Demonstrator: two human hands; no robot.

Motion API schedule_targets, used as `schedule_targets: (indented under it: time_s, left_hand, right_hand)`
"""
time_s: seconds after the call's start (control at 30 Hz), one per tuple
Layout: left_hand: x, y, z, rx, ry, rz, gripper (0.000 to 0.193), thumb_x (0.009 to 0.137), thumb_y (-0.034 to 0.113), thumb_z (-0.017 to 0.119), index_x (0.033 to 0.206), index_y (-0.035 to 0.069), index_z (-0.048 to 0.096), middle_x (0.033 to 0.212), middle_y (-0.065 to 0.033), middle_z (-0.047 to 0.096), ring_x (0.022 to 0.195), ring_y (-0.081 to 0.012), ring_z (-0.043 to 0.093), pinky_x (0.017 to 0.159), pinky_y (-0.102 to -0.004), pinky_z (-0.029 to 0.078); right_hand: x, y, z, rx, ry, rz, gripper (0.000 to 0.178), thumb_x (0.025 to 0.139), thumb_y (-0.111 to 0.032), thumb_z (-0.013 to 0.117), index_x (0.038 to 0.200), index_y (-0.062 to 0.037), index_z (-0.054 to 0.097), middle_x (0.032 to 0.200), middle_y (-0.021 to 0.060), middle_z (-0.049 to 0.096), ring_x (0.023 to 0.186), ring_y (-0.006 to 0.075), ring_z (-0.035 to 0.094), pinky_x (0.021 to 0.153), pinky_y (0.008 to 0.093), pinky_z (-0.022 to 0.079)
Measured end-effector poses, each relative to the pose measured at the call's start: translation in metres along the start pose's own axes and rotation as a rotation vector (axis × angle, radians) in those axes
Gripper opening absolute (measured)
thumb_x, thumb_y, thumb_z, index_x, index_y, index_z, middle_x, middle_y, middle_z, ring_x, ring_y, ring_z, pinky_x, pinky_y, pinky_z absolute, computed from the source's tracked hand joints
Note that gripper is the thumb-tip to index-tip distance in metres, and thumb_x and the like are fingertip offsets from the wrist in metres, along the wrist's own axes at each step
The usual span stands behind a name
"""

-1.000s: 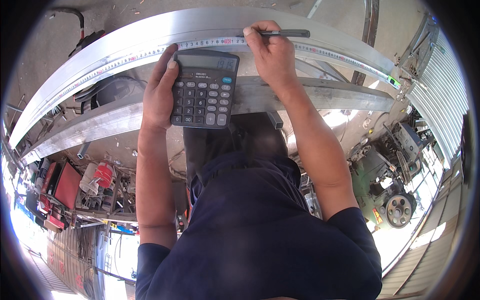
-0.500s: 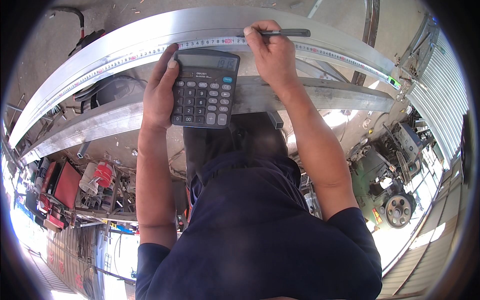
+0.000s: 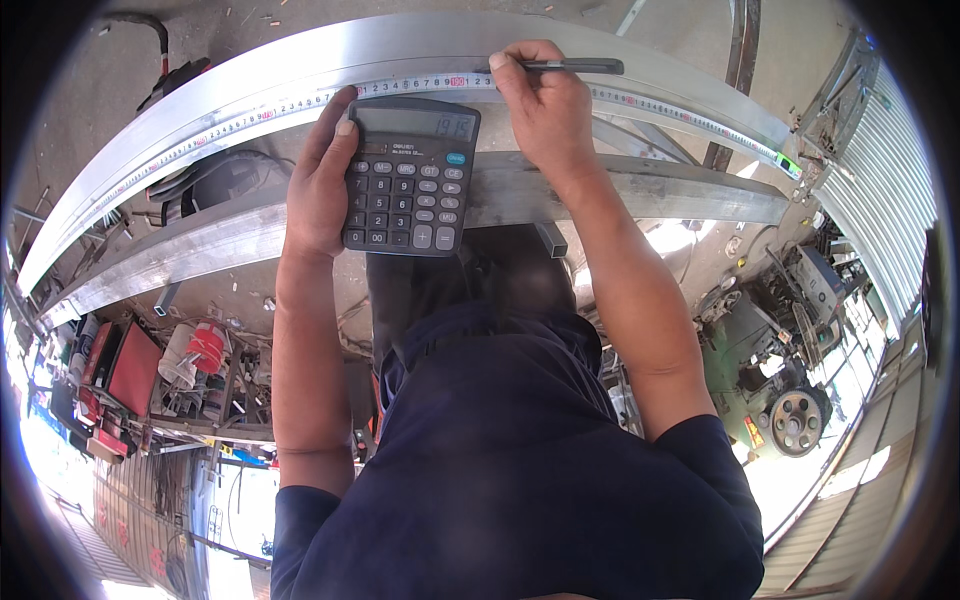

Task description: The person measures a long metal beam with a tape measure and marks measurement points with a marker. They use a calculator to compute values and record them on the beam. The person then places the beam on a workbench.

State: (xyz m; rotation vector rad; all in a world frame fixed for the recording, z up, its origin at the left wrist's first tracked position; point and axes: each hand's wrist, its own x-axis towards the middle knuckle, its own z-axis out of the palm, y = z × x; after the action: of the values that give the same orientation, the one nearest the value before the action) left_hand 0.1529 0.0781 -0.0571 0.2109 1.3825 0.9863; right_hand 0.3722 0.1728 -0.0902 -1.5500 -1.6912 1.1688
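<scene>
Currently | left hand [image 3: 320, 195] grips calculator [image 3: 412, 185] | right hand [image 3: 546, 108] holds black pen [image 3: 592, 66]

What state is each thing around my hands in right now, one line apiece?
Left hand: closed on the calculator's left edge.
Calculator: switched on, digits on its display, keys facing up.
Right hand: closed on the pen.
Pen: held nearly level; capped or not, I can't tell.
Tape measure: pulled out along the wide metal bar.
Wide metal bar: lying crosswise.
Nearer metal beam: crosswise, partly covered.
</scene>
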Motion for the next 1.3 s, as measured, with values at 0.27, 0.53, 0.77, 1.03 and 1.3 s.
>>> schedule_targets:
  time_s: [0.27, 0.53, 0.77, 1.03, 1.3]
  left_hand:
    - [0.000, -0.002, 0.000, -0.045, 0.012, 0.014, 0.049, 0.108, 0.019, 0.050, 0.154, 0.002, 0.044, 0.140, -0.0141, 0.060, 0.119, -0.0166, 0.062, 0.099, -0.0288, 0.051]
    - [-0.006, -0.002, 0.002, -0.073, 0.013, 0.038, 0.045, 0.108, 0.018, 0.052, 0.151, 0.002, 0.049, 0.134, -0.0130, 0.064, 0.114, -0.0155, 0.065, 0.096, -0.0279, 0.054]
    - [-0.043, -0.002, 0.013, -0.056, 0.134, -0.048, 0.038, 0.108, 0.026, 0.053, 0.132, -0.002, 0.061, 0.110, -0.0106, 0.072, 0.093, -0.0152, 0.071, 0.081, -0.0280, 0.059]
    - [-0.087, -0.005, 0.041, -0.110, 0.182, 0.034, 0.040, 0.110, 0.025, 0.047, 0.136, -0.004, 0.056, 0.112, -0.0115, 0.070, 0.094, -0.0155, 0.071, 0.082, -0.0287, 0.059]
    - [-0.111, 0.002, 0.046, -0.057, 0.171, 0.098, 0.043, 0.109, 0.026, 0.048, 0.141, -0.002, 0.053, 0.118, -0.0113, 0.068, 0.101, -0.0174, 0.070, 0.086, -0.0306, 0.057]
  right_hand:
    - [0.005, -0.002, -0.012, 0.321, 0.000, 0.209, 0.023, 0.099, -0.023, 0.068, 0.101, 0.0000, 0.064, 0.076, 0.0043, 0.067, 0.070, 0.0103, 0.060, 0.068, 0.0265, 0.050]
    - [-0.020, -0.020, -0.039, 0.487, 0.002, 0.247, 0.024, 0.103, -0.021, 0.061, 0.113, 0.0010, 0.061, 0.086, 0.0085, 0.068, 0.079, 0.0134, 0.061, 0.076, 0.0286, 0.051]
    - [-0.108, -0.047, -0.058, 0.495, -0.135, 0.260, 0.028, 0.103, -0.020, 0.064, 0.122, -0.0025, 0.054, 0.103, 0.0073, 0.068, 0.082, 0.0115, 0.064, 0.078, 0.0260, 0.052]
    - [-0.170, -0.063, -0.064, 0.590, -0.380, 0.390, 0.037, 0.098, -0.014, 0.070, 0.123, -0.0078, 0.044, 0.104, 0.0045, 0.058, 0.090, 0.0077, 0.056, 0.082, 0.0263, 0.048]
    - [-0.184, -0.079, -0.069, 0.652, -0.356, 0.345, 0.034, 0.097, -0.011, 0.068, 0.121, -0.0070, 0.044, 0.102, 0.0033, 0.057, 0.091, 0.0085, 0.054, 0.084, 0.0268, 0.047]
